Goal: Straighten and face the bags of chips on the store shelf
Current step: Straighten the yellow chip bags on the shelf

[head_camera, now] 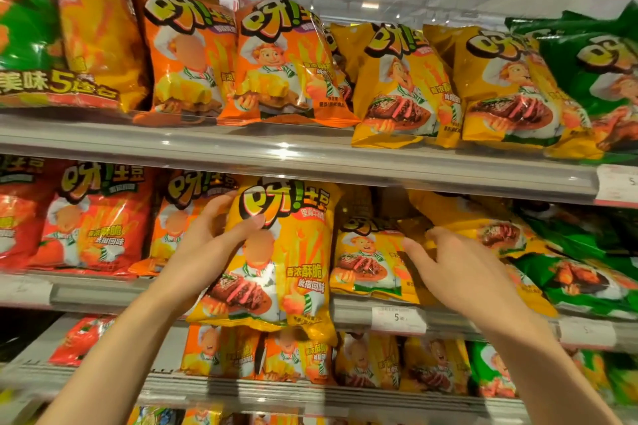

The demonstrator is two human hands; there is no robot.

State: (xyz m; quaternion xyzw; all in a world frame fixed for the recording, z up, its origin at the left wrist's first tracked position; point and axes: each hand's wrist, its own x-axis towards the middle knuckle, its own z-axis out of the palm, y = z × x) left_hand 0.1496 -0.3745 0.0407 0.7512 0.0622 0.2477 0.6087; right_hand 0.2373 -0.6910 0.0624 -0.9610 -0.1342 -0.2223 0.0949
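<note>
Yellow bag [276, 252] pinched by left hand [210, 235]; right hand [459, 262], fingers spread, should part the leaning bags [483, 228], then seat it upright

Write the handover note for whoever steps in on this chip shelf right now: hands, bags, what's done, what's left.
Left hand: grips the left edge of a yellow steak-picture bag, held upright in front of the middle shelf, its bottom hanging past the shelf edge.
Right hand: open, fingertips at the smaller yellow bag standing further back in that row.
Done: top shelf's orange bags stand upright, faces forward.
Left: seat the held bag on the shelf. Right of it, a yellow bag lies tilted across the row and the green bags lie slumped; stand and face them.
</note>
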